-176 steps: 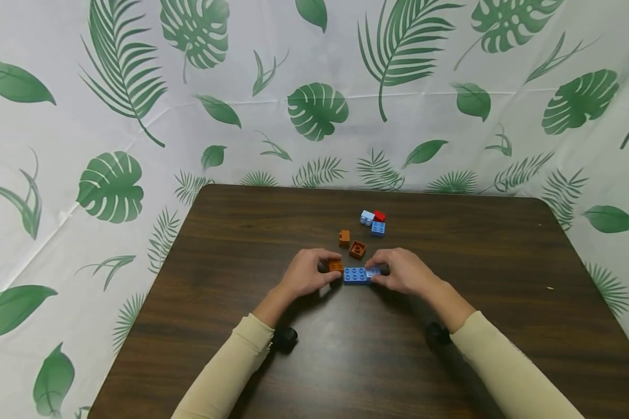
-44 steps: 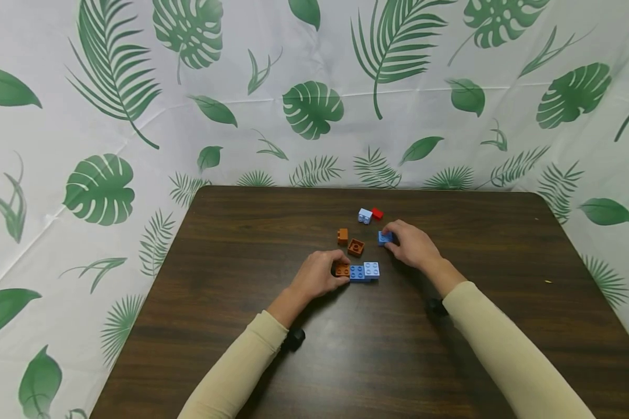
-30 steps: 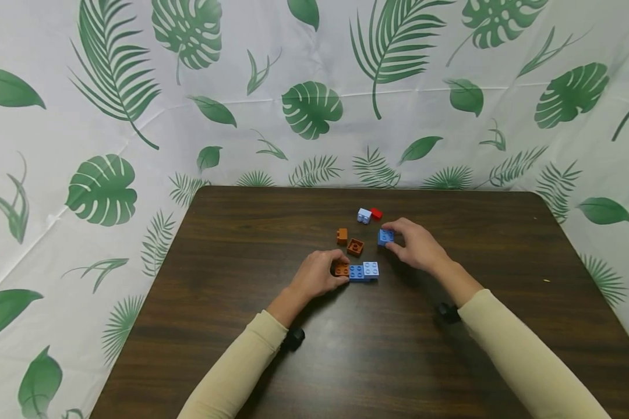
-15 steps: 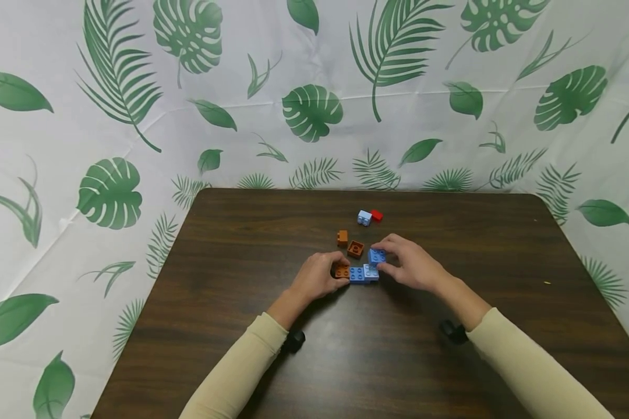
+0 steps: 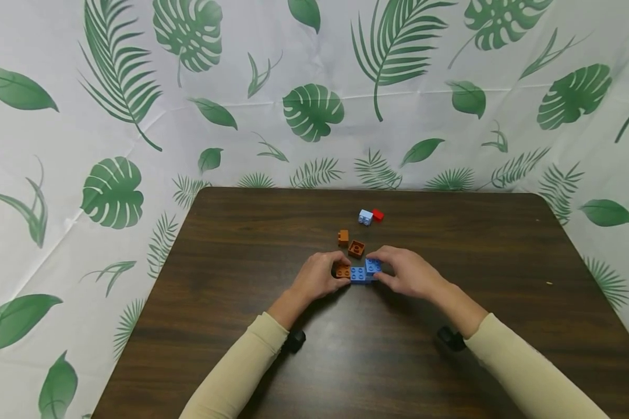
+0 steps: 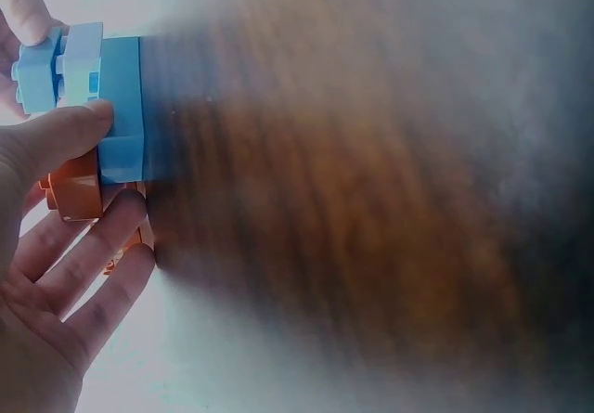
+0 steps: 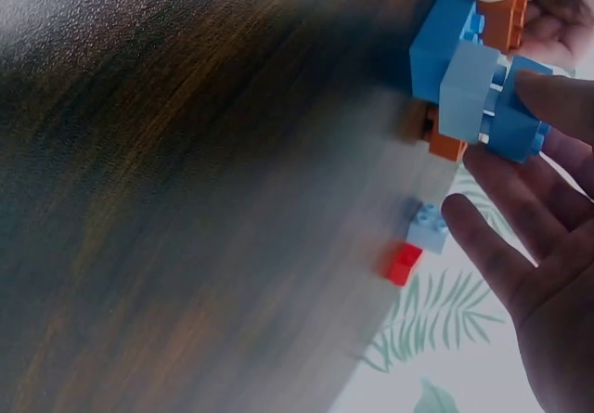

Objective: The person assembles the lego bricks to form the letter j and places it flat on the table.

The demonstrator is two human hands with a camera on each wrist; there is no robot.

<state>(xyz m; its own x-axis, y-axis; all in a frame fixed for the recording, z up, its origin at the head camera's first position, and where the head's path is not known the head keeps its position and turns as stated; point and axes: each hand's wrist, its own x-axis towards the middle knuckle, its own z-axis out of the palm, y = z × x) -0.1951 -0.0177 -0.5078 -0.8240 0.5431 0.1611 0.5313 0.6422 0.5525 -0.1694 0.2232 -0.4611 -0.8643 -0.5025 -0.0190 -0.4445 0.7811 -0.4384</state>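
Note:
My left hand (image 5: pixel 317 276) pinches an orange building brick (image 5: pixel 343 272), which sits on the left end of a long blue brick (image 5: pixel 357 275). A pale blue brick (image 7: pixel 467 90) stands on the long brick's other end. Above it, my right hand (image 5: pixel 411 272) holds a small blue brick (image 5: pixel 373 266) between thumb and fingers. In the right wrist view a narrow gap with studs shows between the small blue brick and the pale one. From the head camera the pale brick is mostly covered.
Behind the hands lie two loose orange bricks, one on its side (image 5: pixel 343 237) and one with its hollow underside up (image 5: pixel 356 249). Farther back are another pale blue brick (image 5: pixel 365 217) and a red brick (image 5: pixel 378 215). All are on the dark wooden table (image 5: pixel 272 227).
The right hand let go of the pale blue brick on the long brick, took the small blue brick from behind, and brought it toward me over the pale one. The left hand stayed at the orange brick.

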